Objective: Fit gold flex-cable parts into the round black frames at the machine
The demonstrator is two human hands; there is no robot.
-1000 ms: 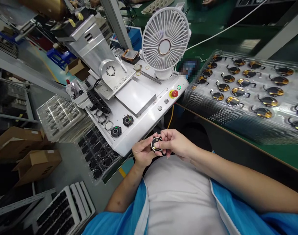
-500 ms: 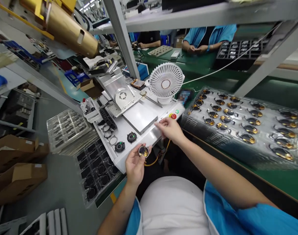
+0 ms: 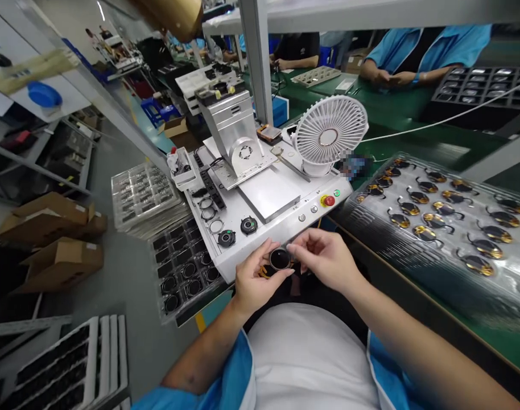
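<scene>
Held up in front of my body is a round watch screen (image 3: 280, 259) with a dark face and a metal rim. My left hand (image 3: 260, 276) grips it from the left, fingers along the top and thumb below. On its right edge, the thumb and index finger of my right hand (image 3: 326, 256) are pinched. Some orange flex film shows between my left fingers. Two black watch backs, one at the front (image 3: 226, 238) and another to its right (image 3: 248, 225), lie on the white machine base (image 3: 260, 242) just beyond my hands.
A metal fixture (image 3: 236, 134) and white fan (image 3: 330, 131) stand on the machine, with a red stop button (image 3: 328, 200) at its front. On the right is a clear tray (image 3: 383, 210) of watch screens; trays (image 3: 161, 302) lie at the left. Co-workers sit across the green bench.
My right hand has come from the machine's front edge to the watch screen. The screen has been turned, from gold film to dark face. The view has shifted left.
</scene>
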